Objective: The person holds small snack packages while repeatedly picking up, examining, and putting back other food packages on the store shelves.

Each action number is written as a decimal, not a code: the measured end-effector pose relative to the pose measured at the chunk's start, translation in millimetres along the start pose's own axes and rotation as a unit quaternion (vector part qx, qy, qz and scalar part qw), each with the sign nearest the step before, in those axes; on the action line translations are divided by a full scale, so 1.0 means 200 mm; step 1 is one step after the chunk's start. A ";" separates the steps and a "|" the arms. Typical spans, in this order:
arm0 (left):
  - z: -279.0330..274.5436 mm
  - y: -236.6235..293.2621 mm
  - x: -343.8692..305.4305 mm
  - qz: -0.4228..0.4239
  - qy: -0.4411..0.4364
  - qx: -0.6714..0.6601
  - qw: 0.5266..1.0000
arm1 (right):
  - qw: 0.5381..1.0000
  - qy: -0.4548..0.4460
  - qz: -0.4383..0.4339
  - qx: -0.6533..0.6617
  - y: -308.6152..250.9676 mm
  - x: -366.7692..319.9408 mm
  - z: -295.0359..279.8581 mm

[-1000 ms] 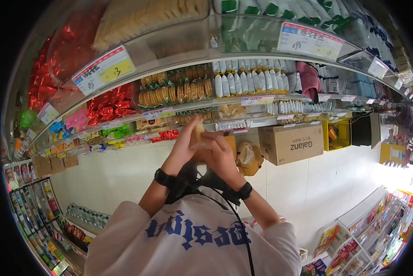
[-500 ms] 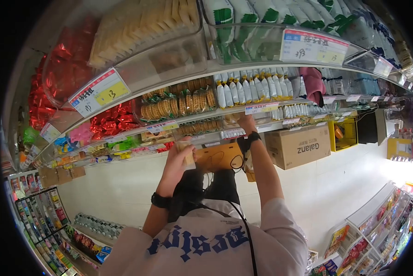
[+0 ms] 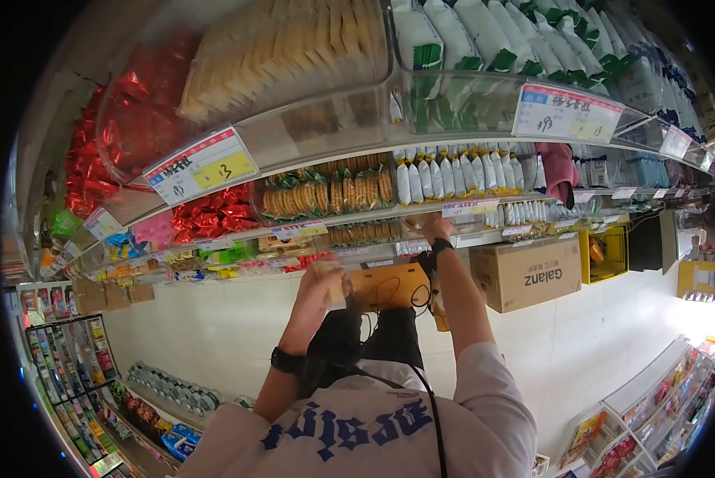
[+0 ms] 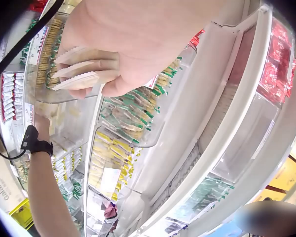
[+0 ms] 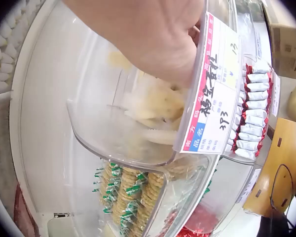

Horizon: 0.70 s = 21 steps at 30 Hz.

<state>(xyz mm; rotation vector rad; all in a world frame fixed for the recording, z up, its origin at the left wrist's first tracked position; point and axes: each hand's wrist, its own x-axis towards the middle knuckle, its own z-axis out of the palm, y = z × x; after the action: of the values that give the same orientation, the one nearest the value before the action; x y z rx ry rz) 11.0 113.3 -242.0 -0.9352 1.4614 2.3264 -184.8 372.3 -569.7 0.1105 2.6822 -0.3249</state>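
My left hand (image 3: 311,296) grips several flat, beige wrapped snack packets (image 4: 86,69) with serrated edges, stacked between thumb and fingers. It stands in front of the lower shelves, apart from the bins. My right hand (image 5: 153,37) reaches over the front of a clear plastic bin (image 5: 84,131) holding a few pale yellow wrapped packets (image 5: 160,106). A price tag (image 5: 212,94) on the bin's front hides most of its fingers, so I cannot tell what they hold.
Neighbouring bins hold round biscuits (image 3: 294,199), white packets (image 3: 457,175) and red foil packets (image 3: 214,213). Upper shelf bins overhang both hands. An orange-brown panel (image 3: 385,288) hangs in front of the legs. A Galanz carton (image 3: 525,275) and a yellow crate (image 3: 605,255) stand right.
The hands were together at the packets a second ago. Then the right hand moved right and into the bin, where it stays. The left hand keeps the packets.
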 end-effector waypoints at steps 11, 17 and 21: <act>0.08 0.01 0.03 0.008 -0.051 0.010 0.999 | 0.990 0.050 -0.065 0.119 0.08 -0.32 -0.44; 0.17 -0.03 0.08 0.011 -0.085 -0.017 0.996 | 0.737 -0.071 -0.115 0.662 0.00 -0.97 -0.87; 0.30 -0.07 0.12 0.017 -0.064 -0.080 0.995 | 0.667 -0.136 -0.109 0.724 -0.27 -1.30 -0.99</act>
<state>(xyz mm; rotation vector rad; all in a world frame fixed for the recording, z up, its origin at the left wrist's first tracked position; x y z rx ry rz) -23.2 168.4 -249.1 -0.7879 1.2662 2.5083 -39.5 360.8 -272.8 0.1710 1.4705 -2.2195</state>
